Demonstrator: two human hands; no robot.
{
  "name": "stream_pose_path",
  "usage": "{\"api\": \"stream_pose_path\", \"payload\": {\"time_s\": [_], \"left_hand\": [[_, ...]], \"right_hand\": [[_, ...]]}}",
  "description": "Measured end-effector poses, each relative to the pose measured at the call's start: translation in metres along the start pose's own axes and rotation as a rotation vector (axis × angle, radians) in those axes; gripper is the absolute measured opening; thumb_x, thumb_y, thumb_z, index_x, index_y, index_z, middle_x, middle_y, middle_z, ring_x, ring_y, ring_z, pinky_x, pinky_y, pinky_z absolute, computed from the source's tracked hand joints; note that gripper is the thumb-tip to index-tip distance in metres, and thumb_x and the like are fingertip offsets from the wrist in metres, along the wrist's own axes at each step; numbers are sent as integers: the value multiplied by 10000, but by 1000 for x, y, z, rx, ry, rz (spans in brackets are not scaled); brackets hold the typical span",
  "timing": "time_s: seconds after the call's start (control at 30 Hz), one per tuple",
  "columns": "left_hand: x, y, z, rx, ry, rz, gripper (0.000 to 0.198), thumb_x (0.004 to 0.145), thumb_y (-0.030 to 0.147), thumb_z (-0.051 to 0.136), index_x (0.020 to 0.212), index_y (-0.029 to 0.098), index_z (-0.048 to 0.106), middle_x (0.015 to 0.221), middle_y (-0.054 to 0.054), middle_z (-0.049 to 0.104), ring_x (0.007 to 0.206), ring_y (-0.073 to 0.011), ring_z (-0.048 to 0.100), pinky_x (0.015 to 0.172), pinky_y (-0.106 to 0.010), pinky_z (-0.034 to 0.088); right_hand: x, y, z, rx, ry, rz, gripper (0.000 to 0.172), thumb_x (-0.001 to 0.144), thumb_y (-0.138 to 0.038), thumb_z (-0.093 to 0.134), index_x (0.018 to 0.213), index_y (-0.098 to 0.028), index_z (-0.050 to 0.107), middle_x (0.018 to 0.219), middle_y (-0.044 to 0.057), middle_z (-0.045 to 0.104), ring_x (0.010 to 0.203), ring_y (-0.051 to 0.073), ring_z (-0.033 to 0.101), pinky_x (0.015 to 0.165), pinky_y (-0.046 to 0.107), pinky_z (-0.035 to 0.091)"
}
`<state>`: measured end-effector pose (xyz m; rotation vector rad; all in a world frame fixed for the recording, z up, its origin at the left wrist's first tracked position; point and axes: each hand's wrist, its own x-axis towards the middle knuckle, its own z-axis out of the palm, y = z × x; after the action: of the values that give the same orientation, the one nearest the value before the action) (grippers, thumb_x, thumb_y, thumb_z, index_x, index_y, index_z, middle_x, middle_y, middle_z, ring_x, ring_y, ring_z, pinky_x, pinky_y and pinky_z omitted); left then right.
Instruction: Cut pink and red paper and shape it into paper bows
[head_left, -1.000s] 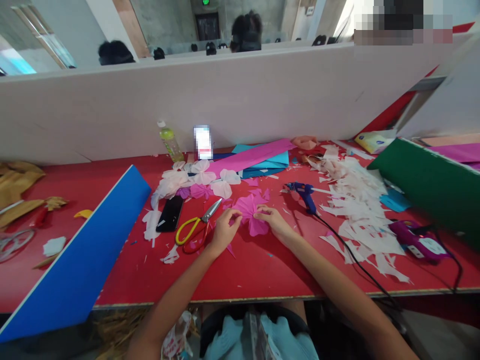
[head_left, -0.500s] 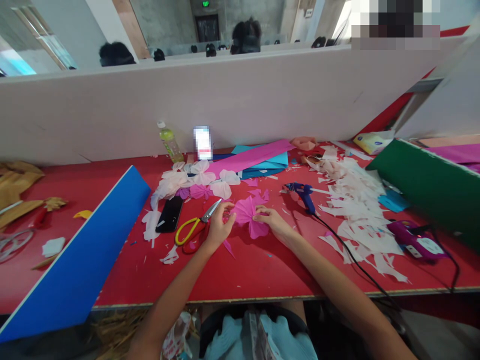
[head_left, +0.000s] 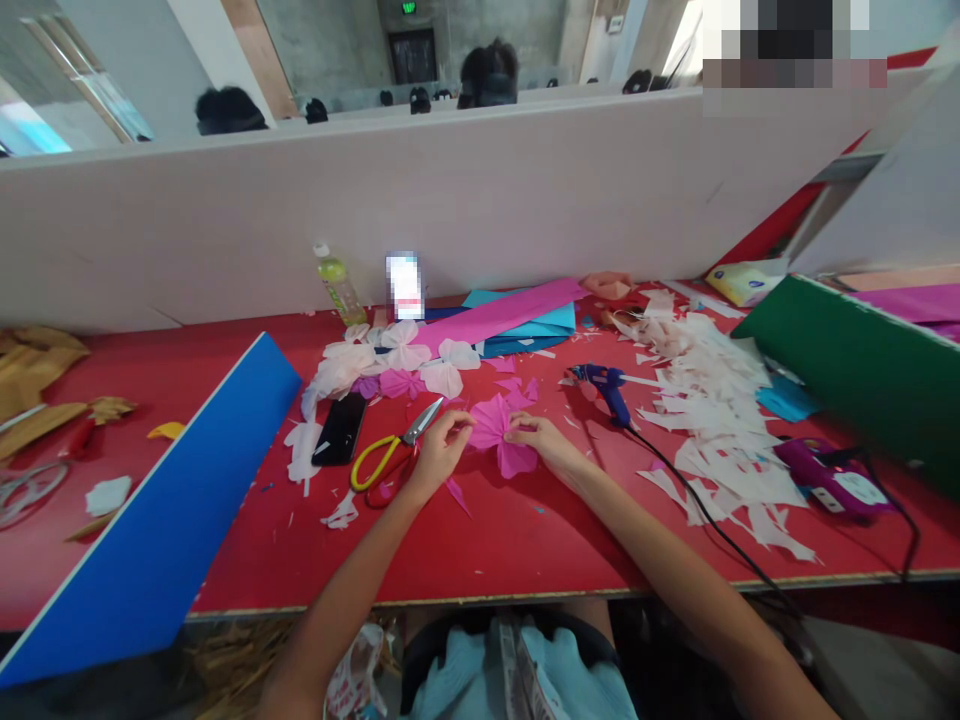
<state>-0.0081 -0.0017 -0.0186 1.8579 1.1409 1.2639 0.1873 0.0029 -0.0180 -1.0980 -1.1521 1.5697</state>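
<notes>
Pink paper flower [head_left: 491,424] mid-scene, over the red table [head_left: 517,552]. Right hand [head_left: 553,446] pinches its centre. Left hand [head_left: 442,448] bent at its left edge; cannot tell whether fingertips grip. Scissors [head_left: 410,437] left; glue gun [head_left: 613,392] right, farther off.

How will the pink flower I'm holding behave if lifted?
The pink flower would probably flop and crease easily, since it looks thin and papery, with gathered folds. It's likely light too: your right hand holds it in a fingertip pinch.
</notes>
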Motion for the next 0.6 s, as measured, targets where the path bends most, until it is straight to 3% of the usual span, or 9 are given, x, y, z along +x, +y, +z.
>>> {"api": "stream_pose_path", "payload": {"time_s": [0.6], "left_hand": [[4,-5,-5,-84,49,-46,107,798,228,524,830,186,617,840,-26,640,810,-148,606,721,-259,497]], "right_hand": [[4,6,-5,-39,6,1,215,528,-315,732,551,-175,571,736,-3,519,736,142,460,696,254,339]]}}
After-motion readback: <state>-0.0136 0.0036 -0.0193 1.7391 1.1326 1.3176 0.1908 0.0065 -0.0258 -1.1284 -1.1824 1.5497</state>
